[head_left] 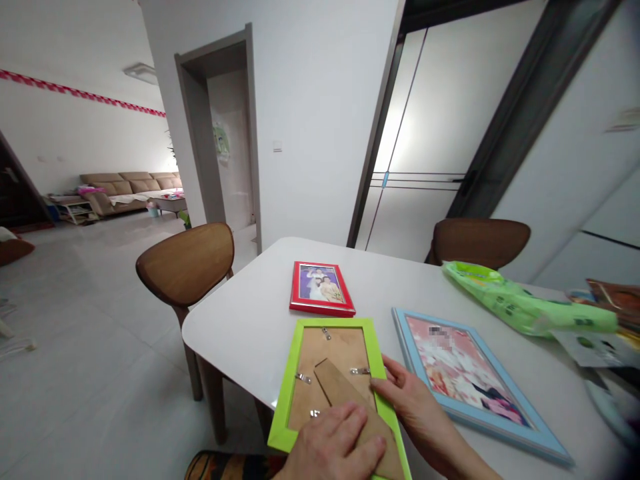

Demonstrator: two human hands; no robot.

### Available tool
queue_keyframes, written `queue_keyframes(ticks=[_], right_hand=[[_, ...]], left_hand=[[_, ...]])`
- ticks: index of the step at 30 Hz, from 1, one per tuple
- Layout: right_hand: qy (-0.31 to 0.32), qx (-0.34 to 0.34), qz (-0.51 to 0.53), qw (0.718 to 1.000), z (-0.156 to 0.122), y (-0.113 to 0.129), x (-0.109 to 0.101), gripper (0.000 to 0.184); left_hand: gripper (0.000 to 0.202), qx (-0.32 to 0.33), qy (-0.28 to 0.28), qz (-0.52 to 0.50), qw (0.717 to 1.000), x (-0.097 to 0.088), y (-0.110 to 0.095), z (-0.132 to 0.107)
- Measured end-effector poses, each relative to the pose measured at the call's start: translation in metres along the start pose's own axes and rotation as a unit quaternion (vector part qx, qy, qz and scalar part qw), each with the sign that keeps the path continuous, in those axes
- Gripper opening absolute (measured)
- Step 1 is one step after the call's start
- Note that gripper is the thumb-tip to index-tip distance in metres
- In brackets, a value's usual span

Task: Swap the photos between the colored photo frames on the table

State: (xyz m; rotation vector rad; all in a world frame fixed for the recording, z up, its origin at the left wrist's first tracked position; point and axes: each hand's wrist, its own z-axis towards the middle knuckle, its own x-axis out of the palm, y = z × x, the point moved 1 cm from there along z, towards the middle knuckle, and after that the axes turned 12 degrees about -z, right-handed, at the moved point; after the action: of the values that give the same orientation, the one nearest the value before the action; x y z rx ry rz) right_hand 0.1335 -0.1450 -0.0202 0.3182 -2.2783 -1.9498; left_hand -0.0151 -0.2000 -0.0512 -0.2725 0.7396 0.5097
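A lime green picture frame [290, 393] lies face down on the white table [240, 320], its brown backing board and fold-out stand facing up. My left hand [333, 447] rests flat on the lower part of the backing, fingers stretched out. My right hand [415, 407] lies along the frame's right edge, fingers extended and touching the green border. A blue picture frame [475, 380] lies face up just right of my right hand. A small red picture frame [321, 288] lies face up farther back.
A green plastic package [525, 303] and papers lie at the table's right side. Two brown wooden chairs [187, 263] stand at the left and far edges. A doorway, a sliding door and a sofa in the far room are behind.
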Motion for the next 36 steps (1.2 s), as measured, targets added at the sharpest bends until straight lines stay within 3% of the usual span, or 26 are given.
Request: queue_keyframes(ticks=[3,7,14,19,26,28,31,34,36], right_hand=[[-0.043,-0.011,-0.178,0.983,0.013,-0.011,-0.006,0.048],[-0.108,-0.036,-0.406,0.907,0.023,-0.021,-0.010,0.047],[-0.116,-0.099,-0.566,0.810,0.025,-0.028,-0.009,0.044],[-0.108,-0.140,-0.613,0.770,0.032,-0.024,-0.004,0.033],[-0.089,-0.147,-0.643,0.747,0.043,-0.020,-0.001,0.026],[-0.093,-0.158,-0.645,0.742,0.040,-0.019,-0.002,0.027],[-0.105,-0.206,-0.630,0.742,0.027,-0.014,0.007,0.029],[-0.017,-0.254,-0.584,0.770,0.011,-0.010,0.029,0.021],[0.051,-0.265,-0.561,0.782,0.004,-0.010,0.045,0.015]], left_hand=[[0.025,-0.021,0.005,0.000,1.000,0.008,-0.001,-0.003],[0.023,-0.027,0.049,0.017,0.998,0.015,0.001,-0.008],[0.021,-0.027,0.096,0.016,0.995,0.021,-0.001,-0.011],[0.024,-0.032,0.119,0.005,0.992,0.022,-0.001,-0.012],[0.026,-0.066,0.169,-0.047,0.982,0.021,-0.002,-0.010],[0.033,-0.091,0.198,-0.098,0.971,0.009,0.001,-0.012],[0.062,-0.183,0.218,-0.150,0.947,-0.019,0.016,-0.023],[0.085,-0.312,0.188,-0.138,0.921,-0.042,0.036,-0.039],[0.088,-0.349,0.175,-0.146,0.909,-0.046,0.043,-0.047]])
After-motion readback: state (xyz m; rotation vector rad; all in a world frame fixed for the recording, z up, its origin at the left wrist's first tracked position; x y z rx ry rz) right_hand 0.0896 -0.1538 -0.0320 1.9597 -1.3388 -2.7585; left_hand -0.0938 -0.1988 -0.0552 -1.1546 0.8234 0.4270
